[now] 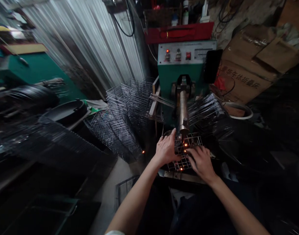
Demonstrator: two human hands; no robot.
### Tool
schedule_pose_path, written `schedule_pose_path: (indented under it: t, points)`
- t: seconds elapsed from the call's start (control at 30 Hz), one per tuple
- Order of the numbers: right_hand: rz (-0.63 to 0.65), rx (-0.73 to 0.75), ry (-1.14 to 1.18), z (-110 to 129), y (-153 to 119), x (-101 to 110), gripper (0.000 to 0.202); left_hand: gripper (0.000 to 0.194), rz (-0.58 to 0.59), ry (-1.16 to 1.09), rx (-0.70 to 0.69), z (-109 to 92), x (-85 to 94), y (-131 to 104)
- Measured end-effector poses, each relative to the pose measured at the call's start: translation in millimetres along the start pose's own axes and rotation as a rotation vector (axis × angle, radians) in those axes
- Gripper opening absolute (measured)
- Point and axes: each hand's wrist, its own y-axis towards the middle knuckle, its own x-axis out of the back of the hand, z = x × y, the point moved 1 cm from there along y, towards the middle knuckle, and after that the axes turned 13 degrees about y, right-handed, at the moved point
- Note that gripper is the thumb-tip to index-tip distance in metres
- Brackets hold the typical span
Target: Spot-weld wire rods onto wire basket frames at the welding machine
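A small wire grid lies under the metal electrode arm of a green spot welding machine. Orange sparks glow at the electrode tip and on the grid. My left hand holds the grid's left side, its thumb across the wires and its index finger pointing up beside the electrode. On the right side, my right hand curls its fingers onto the grid close to the sparks. What the fingertips grip beneath the wires is partly hidden.
Stacked wire mesh baskets stand left of the machine. Bundles of thin wire rods lie right of the electrode arm, near a round bucket. A phone is fixed to the machine's front. Cardboard boxes lean behind.
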Motion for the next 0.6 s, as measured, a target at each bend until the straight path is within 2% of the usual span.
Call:
schedule_pose_path:
  t: [0.17, 0.4, 0.6]
  points:
    - [-0.057, -0.112, -0.055, -5, 16, -4, 0.017, 0.135, 0.007, 0.035, 0.001, 6, 3.7, 19]
    - [-0.104, -0.090, -0.108, -17, 19, -4, 0.026, 0.140, 0.052, 0.043, -0.030, 12, 11.6, 30]
    - [-0.086, -0.087, -0.144, -14, 37, 1, 0.010, 0.140, 0.069, 0.103, -0.003, 16, 17.4, 49]
